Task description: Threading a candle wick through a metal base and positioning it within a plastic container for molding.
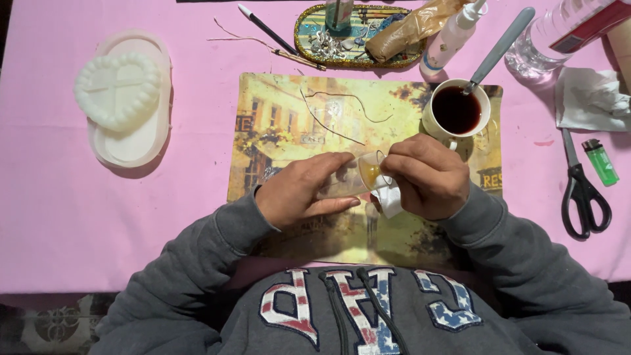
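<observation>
A pink cloth (59, 217) covers the worktop, with a picture placemat (276, 131) laid at its middle under the work, probably to catch spills.

The person's left hand (299, 190) holds a small clear cup (358, 176) tipped on its side, fingers along its wall, so that the mouth faces right. The right hand (427, 176) pinches a wad of white tissue (389, 198) at that mouth, its grip closed on the paper, apparently to wipe the yellowish residue inside. How much of the tissue is in the cup cannot be seen, since the fingers cover it.

Just beyond the right hand stands a white mug of dark liquid (457, 110) with a grey spoon (499, 46) leaning in it. Loose wicks or threads (328, 121) lie on the far part of the placemat. To the far left sits a white heart-shaped silicone mould (118, 89) on an oval tray (131, 148). At the right lie black scissors (582, 194) and a green lighter (599, 161). A glittery oval tray (309, 39) at the far edge holds small items, hard to make out; bottles there are cut off.
</observation>
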